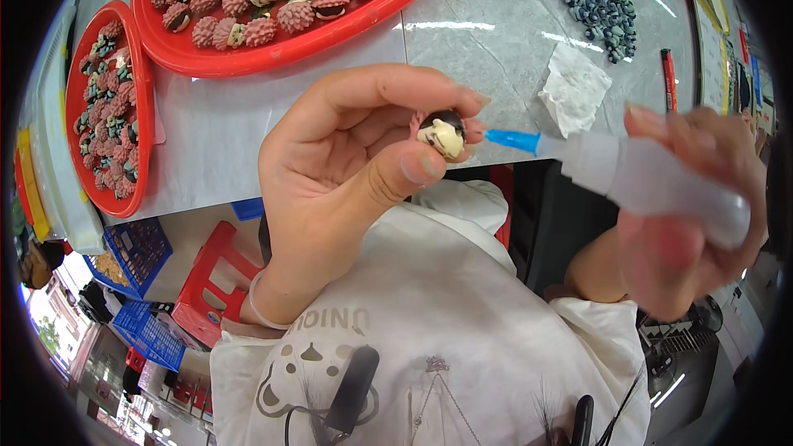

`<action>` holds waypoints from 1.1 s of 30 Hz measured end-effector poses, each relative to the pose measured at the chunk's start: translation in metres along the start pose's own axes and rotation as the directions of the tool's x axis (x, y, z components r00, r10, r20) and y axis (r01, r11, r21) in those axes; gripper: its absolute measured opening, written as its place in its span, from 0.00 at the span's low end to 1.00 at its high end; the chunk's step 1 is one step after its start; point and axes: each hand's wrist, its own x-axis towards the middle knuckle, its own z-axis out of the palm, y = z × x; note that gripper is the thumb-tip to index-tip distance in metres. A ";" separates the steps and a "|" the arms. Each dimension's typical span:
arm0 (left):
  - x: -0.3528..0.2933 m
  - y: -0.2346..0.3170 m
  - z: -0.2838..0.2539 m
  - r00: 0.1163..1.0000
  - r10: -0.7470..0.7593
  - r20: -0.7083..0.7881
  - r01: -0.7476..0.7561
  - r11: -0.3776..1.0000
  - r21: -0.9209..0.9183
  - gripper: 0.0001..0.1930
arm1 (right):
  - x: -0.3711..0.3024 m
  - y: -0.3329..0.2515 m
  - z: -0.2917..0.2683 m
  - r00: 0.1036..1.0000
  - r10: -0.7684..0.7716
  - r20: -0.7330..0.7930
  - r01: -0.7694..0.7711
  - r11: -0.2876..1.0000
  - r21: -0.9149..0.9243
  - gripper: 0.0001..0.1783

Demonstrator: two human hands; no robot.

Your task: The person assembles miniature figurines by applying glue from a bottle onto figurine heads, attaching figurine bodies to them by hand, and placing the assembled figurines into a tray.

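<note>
Between the thumb and fingertips of my left hand (pixel 330 169) is a small figurine head (pixel 444 135) with a cream face, dark hair and some pink at its edges. My right hand (pixel 661 272), smeared by motion, is wrapped round a translucent squeeze bottle (pixel 636 175). The bottle lies almost level, and its blue dispensing tip (pixel 512 141) points left at the figurine head. That tip ends close beside the piece and my left fingertips; whether it touches cannot be made out.
Large red tray (pixel 330 58) holds many pink, dark and cream pieces; another red tray (pixel 147 132) stands at left. Small blue-grey parts (pixel 591 4) lie heaped on the grey table (pixel 479 58), near crumpled white tissue (pixel 572 87) and a red pen (pixel 668 80). Below left are a red stool (pixel 211 281) and blue baskets (pixel 149 334).
</note>
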 end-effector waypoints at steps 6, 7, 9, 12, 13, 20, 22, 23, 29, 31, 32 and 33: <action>0.000 0.000 0.001 0.999 -0.005 -0.047 0.005 1.000 0.002 0.19 | -0.009 -0.011 0.017 0.981 0.049 -0.188 -0.052 0.999 -0.011 0.26; 0.000 0.000 0.000 0.998 0.012 -0.056 -0.011 1.000 0.022 0.19 | -0.006 -0.006 0.012 0.981 0.047 -0.188 -0.049 0.999 -0.009 0.26; 0.000 0.000 0.001 0.997 0.023 -0.069 -0.020 0.999 0.042 0.19 | 0.001 0.006 -0.003 0.981 -0.154 0.121 0.156 0.988 -0.004 0.26; 0.002 0.002 0.001 0.996 0.028 -0.079 -0.024 0.998 0.058 0.19 | -0.002 -0.009 0.004 0.998 0.059 -0.016 -0.059 0.997 0.043 0.25; 0.002 0.003 0.001 0.996 0.029 -0.079 -0.025 0.998 0.054 0.19 | -0.003 -0.004 0.004 0.998 0.055 -0.018 -0.054 0.998 0.042 0.25; 0.002 0.000 0.002 1.000 0.013 -0.018 -0.014 0.999 -0.037 0.19 | -0.001 0.046 0.032 0.963 0.269 -0.026 -0.254 0.933 0.255 0.19; 0.002 -0.002 0.003 0.998 0.068 -0.019 -0.069 0.991 -0.114 0.13 | 0.003 0.052 0.046 0.962 0.267 0.049 -0.272 0.949 0.158 0.21; 0.001 -0.001 0.004 0.997 0.061 -0.037 -0.063 0.995 -0.071 0.14 | 0.002 0.051 0.051 0.963 0.266 0.036 -0.268 0.953 0.140 0.21; -0.001 0.003 -0.001 0.995 0.090 -0.049 -0.090 0.996 0.007 0.14 | 0.014 0.064 0.024 0.970 0.242 0.033 -0.240 0.969 -0.059 0.12; 0.000 0.002 0.000 0.994 0.097 -0.048 -0.097 0.995 0.019 0.14 | 0.027 0.081 0.017 0.976 0.216 0.023 -0.210 0.965 -0.159 0.12; 0.002 0.002 0.002 0.997 0.076 -0.029 -0.076 0.997 -0.003 0.14 | 0.034 0.083 0.017 0.981 0.192 0.013 -0.182 0.949 -0.256 0.12; 0.003 0.001 0.003 0.999 0.054 -0.010 -0.054 0.998 -0.024 0.14 | 0.036 0.080 0.024 0.979 0.199 0.042 -0.182 0.950 -0.254 0.11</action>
